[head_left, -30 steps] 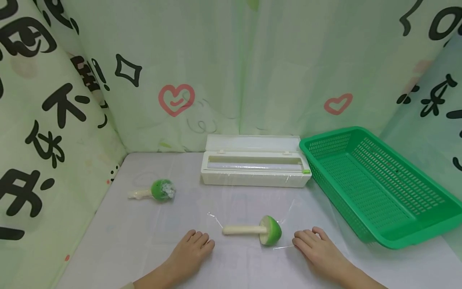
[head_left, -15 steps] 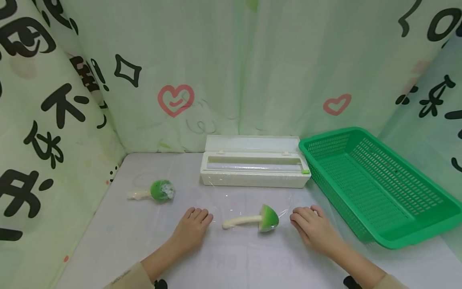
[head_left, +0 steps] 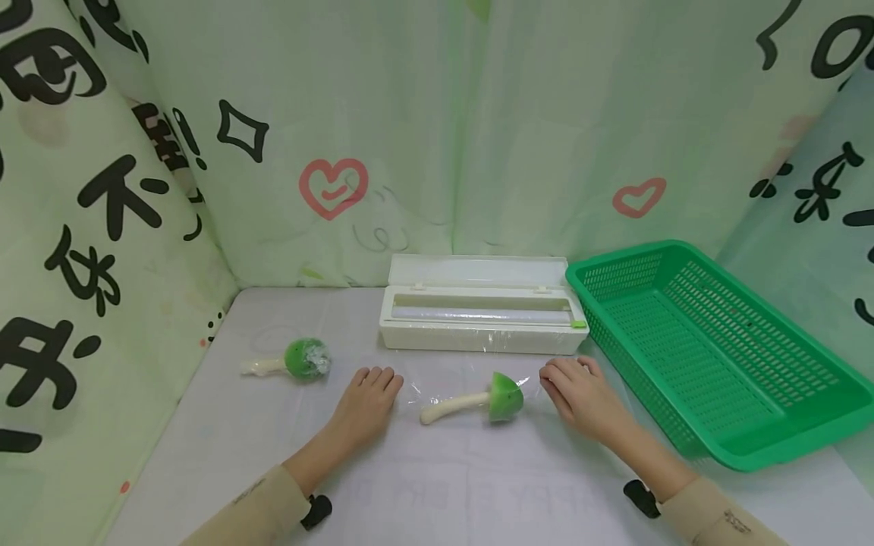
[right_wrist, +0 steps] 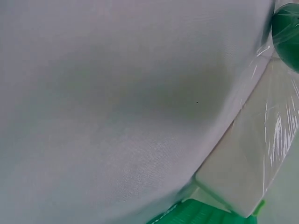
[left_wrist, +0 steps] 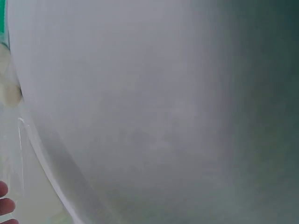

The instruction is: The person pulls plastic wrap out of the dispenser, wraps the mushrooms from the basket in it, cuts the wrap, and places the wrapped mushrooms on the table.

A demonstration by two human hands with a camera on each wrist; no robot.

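change in hands: compared with one second earlier, the left hand (head_left: 367, 400) and the right hand (head_left: 582, 394) had come forward toward the white box (head_left: 481, 337); more of both tan sleeves (head_left: 256, 506) showed.
change in toy mushroom: the toy mushroom (head_left: 504, 396) had shifted toward the box with them; its cap had turned to show mostly green, and its stem now slanted, stem end nearer the person.
unchanged: the white box, the green basket (head_left: 717, 364) and the wrapped mushroom (head_left: 310, 359) kept their places.
right hand: fingers bent and close together, tips pinched at the edge of the clear film (right_wrist: 280, 133), just beside the cap.
left hand: fingers bent downward, near the stem end and apart from it; tips were hidden in the head view, so a grip on the film could not be confirmed.
toy mushroom position: on the white table (head_left: 478, 485), between the two hands, in front of the box, with film glinting around it.
clear film: ran across the box front toward the mushroom.
box: lid raised, roll visible inside.
basket: just beside the box's right end.
wrapped mushroom: on the table, beyond the left hand.
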